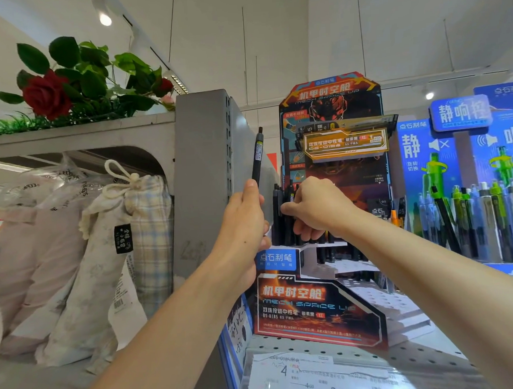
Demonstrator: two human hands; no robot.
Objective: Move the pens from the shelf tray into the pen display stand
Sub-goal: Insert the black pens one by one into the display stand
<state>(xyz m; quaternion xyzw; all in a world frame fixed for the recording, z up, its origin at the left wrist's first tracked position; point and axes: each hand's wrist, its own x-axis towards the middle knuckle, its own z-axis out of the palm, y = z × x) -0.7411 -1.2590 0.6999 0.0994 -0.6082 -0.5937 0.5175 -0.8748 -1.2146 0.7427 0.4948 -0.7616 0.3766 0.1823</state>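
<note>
My left hand (pixel 245 221) grips a black pen (pixel 258 155) upright, its clicker end pointing up, just left of the pen display stand (pixel 317 307). The stand is a black, red and blue tiered cardboard unit with white perforated steps. My right hand (pixel 315 212) reaches into the stand's top tier and pinches a black pen (pixel 291 197) among several black pens (pixel 279 220) standing there. The lower ends of those pens are hidden behind my hands. No shelf tray is visible in this view.
A grey metal shelf upright (pixel 204 179) stands directly left of my left hand. Fabric bags (pixel 110 255) fill the left shelf under artificial roses (pixel 48 95). A blue pen display (pixel 473 206) stands at the right. Price labels (pixel 318 375) lie along the perforated shelf's front.
</note>
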